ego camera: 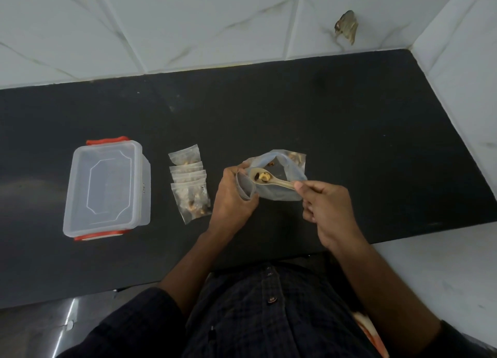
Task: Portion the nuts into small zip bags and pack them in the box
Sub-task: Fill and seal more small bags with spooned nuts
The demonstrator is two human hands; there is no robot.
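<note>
A large clear bag of nuts lies open on the black counter. My left hand holds a small empty zip bag open just in front of it. My right hand pinches the handle of a pale plastic spoon. The spoon's bowl carries a few nuts and hovers over the big bag, beside the small bag's mouth. Several filled small zip bags lie in an overlapping row to the left. Further left stands a clear plastic box with orange clips, its lid on.
A white tiled wall backs the counter, and another wall closes it on the right. A brown scrap sticks to the back wall. The counter's front edge runs just before my body.
</note>
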